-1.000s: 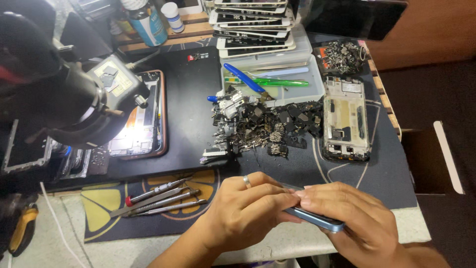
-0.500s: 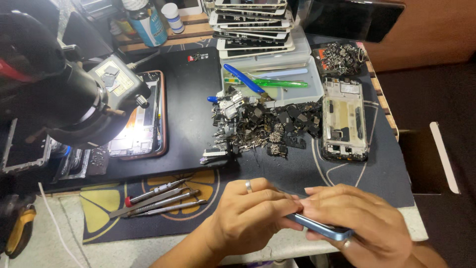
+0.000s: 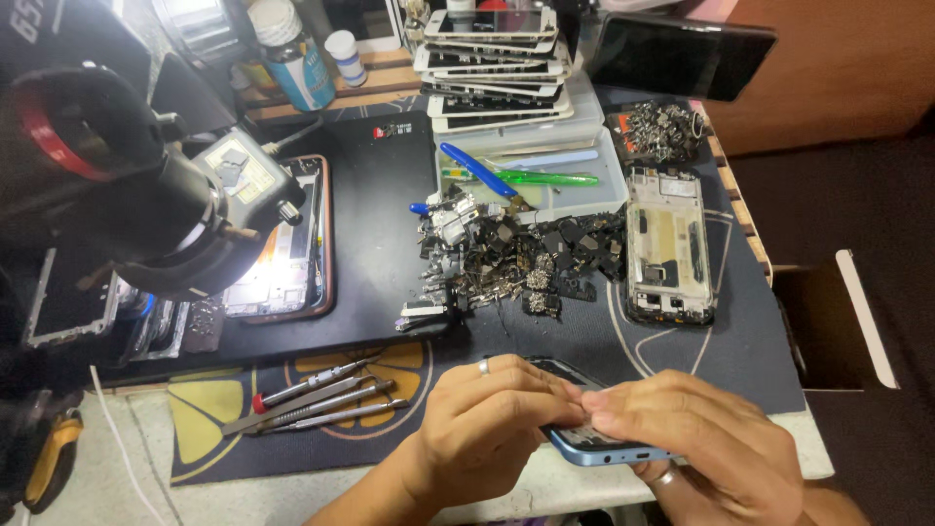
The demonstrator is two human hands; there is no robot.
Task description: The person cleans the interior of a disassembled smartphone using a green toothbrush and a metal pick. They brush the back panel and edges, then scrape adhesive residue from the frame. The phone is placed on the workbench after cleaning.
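Note:
Both my hands hold a blue-edged phone (image 3: 604, 448) over the near edge of the bench. My left hand (image 3: 487, 429), with a ring on one finger, grips the phone's left end from above. My right hand (image 3: 696, 443) clasps its right end, fingers curled over the top. Most of the phone is hidden under my fingers; only its blue lower edge and a dark corner show.
Several screwdrivers and tweezers (image 3: 312, 399) lie left of my hands on the mat. A heap of small dark phone parts (image 3: 516, 253) fills the middle. An opened phone frame (image 3: 667, 244) lies right. A microscope (image 3: 127, 185) lights another phone (image 3: 282, 253) at left. Stacked screens (image 3: 492, 58) stand behind.
My hands and the phone have shifted slightly on the near edge; the fingers have regripped over the phone. Nothing else on the bench has moved.

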